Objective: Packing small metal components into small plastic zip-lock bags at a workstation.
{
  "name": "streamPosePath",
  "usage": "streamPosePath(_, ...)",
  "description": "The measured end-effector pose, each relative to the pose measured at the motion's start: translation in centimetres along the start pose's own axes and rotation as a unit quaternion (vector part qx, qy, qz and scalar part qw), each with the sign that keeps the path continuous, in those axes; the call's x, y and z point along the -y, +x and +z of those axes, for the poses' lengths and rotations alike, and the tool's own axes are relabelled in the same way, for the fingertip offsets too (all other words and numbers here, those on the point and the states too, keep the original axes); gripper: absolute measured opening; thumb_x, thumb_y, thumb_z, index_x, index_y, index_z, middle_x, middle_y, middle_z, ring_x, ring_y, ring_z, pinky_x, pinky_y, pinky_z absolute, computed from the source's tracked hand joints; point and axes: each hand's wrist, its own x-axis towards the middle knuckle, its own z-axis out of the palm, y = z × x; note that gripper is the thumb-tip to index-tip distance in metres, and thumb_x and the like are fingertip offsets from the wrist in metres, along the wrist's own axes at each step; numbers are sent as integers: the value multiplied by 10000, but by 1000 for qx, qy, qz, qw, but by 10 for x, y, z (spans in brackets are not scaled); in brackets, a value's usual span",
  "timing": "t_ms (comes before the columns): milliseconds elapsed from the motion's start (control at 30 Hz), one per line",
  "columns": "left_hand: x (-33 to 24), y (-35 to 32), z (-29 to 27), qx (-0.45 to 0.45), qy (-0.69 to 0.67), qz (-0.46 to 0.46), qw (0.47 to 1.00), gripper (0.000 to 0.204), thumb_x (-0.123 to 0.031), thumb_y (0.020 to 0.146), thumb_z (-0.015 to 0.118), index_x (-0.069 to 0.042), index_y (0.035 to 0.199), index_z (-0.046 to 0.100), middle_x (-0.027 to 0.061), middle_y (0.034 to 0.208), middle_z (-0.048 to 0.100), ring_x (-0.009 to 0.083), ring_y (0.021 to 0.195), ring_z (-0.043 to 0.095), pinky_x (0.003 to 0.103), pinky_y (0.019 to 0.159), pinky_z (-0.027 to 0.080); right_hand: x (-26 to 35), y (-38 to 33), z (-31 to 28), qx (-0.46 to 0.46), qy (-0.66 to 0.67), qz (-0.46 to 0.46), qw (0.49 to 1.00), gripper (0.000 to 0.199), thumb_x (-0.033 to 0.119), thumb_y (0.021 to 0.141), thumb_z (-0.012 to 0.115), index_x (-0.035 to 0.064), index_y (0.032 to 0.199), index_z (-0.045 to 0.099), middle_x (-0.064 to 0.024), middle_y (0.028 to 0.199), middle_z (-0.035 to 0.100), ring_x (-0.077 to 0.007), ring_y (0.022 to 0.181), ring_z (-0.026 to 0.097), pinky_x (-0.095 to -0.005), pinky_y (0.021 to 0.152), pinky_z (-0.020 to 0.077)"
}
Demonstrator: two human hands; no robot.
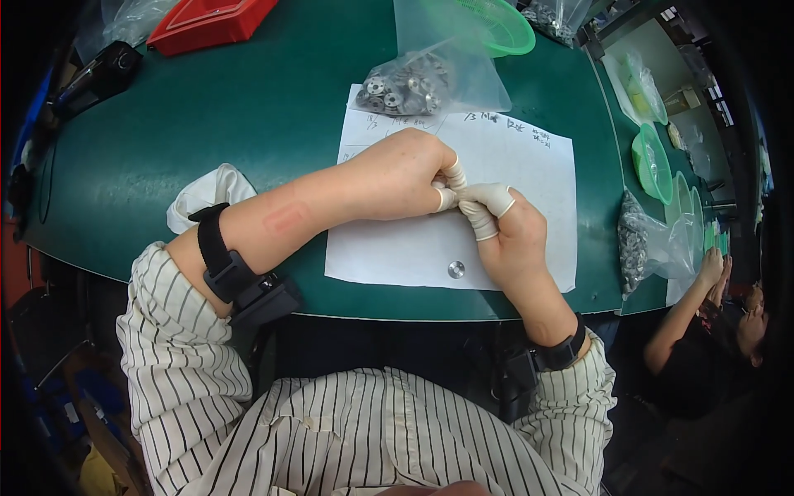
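Lying on a white sheet of paper (389, 256) close to the near edge of the green counter (273, 107), a small, round metal disc (456, 269) is seen, silvery and shiny, its face ringed around a small centre. Farther up the same sheet, the left hand (405, 178) and the right hand (514, 236) are brought together, their thumbs and forefingers covered by pale finger cots (488, 198). The fingers are held in narrow pinches, tips meeting; whether a small part is gripped between them cannot be told, as the meeting point is covered. The left forearm is slanted in from the near left, its hand turned back-up, while the right hand is angled inward from the near edge. Toward the counter's far edge, a clear plastic bag (484, 83) is loaded with metal parts (405, 87) and is rested over the paper's top. Behind it a light green basket (514, 31) is placed; by the far left corner a red tray (207, 31) is set. Past the right edge, a second bag (633, 244) is packed with grey parts.
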Motion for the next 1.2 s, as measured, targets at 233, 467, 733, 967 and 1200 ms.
streamPosePath(233,2,0,0,-6,-5,6,1000,153,-57,707,644,-10,847,686,93,638,591,157,562,525,289,543,434,0,0,1,-10,37,38,999,56,64,829,641,50,882,631,-71,764,628,-181,654,595,-265,590,468)
streamPosePath(467,-4,3,-2,2,-111,-50,993,129,-87,750,635,7,831,670,101,679,632,174,625,610,303,597,473,-6,-5,-9,-28,294,237,926,110,97,886,600,40,980,595,-50,817,618,-107,647,539,-207,558,430)
streamPosePath(733,0,0,-1,13,-143,-54,988,136,-80,792,681,-4,903,662,1,691,592,54,602,507,224,569,434,-27,3,-25,-122,676,357,633,170,150,928,544,24,1038,579,-41,873,575,-71,672,443,-173,530,364)
streamPosePath(967,3,2,-1,16,-139,-35,989,123,-80,786,672,1,878,660,23,685,602,72,594,522,240,565,440,-33,3,-30,-153,743,358,544,175,122,938,517,0,1055,562,-51,897,568,-78,679,424,-167,531,356)
streamPosePath(1200,7,0,-1,1,-110,-6,994,131,-89,773,659,3,865,663,52,692,620,107,603,550,263,581,456,-41,3,-30,-149,808,319,472,157,105,937,511,-21,1023,544,-66,922,569,-93,699,434,-178,531,367)
